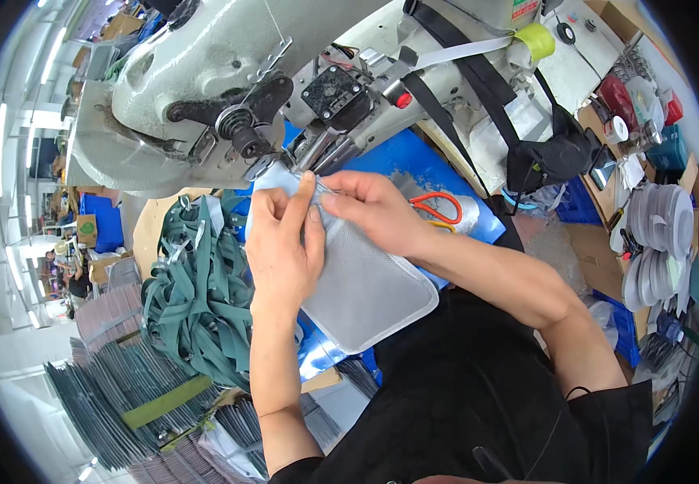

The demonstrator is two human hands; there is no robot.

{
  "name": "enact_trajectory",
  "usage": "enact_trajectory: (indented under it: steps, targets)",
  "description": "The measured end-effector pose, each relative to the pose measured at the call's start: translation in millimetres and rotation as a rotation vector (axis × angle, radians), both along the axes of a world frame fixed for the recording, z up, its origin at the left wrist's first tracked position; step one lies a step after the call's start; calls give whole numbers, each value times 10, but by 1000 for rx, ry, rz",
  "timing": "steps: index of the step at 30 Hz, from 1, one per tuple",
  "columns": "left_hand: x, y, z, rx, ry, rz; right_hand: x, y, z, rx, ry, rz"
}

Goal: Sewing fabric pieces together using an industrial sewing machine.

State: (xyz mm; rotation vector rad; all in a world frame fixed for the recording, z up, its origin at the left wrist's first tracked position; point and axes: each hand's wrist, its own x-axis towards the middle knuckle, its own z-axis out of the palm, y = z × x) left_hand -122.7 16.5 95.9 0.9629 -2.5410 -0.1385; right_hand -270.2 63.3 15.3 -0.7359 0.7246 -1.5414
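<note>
Under the head of a grey industrial sewing machine (176, 56), a grey mesh fabric piece (366, 286) with pale edging lies with its upper end by the presser area (265, 168). My left hand (289, 230) is closed on that upper part, index finger pressed along it. My right hand (366, 206) pinches the fabric just to the right of the left fingers; its fingertips are partly hidden. Orange-handled scissors (437, 206) lie beyond my right hand on a blue work surface (458, 181).
Tangled teal straps (192, 302) lie left of my left arm, above stacked grey panels (99, 403). At right are a black bag (543, 165), white spools (660, 218), a blue crate (575, 202) and cardboard. A person (75, 274) is in the left background.
</note>
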Motion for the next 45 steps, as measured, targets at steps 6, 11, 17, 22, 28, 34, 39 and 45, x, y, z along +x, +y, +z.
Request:
enact_trajectory:
  steps: [6, 11, 17, 22, 28, 34, 39, 45]
  targets:
    - [205, -35, -85, -113, 154, 70, -45, -160, -80, -34, -35, 53]
    - [960, 117, -846, -93, 415, 529, -29, -135, 55, 40, -76, 33]
    - [1049, 289, -873, 844, 1209, 337, -344, 57, 80, 14, 266, -157]
    - [1142, 24, -785, 686, 1025, 440, -922, 31, 225, -112, 369, -488]
    - [1185, -124, -740, 667, 965, 483, -692, 151, 232, -4, 182, -308]
    - [1259, -187, -649, 696, 941, 464, -162, 446, 39, 13, 347, 11]
    - [1305, -170, -596, 683, 858, 510, -41, 511, 108, 110, -174, 124]
    - [1284, -303, -606, 714, 916, 467, -69, 383, 106, 118, -292, 169]
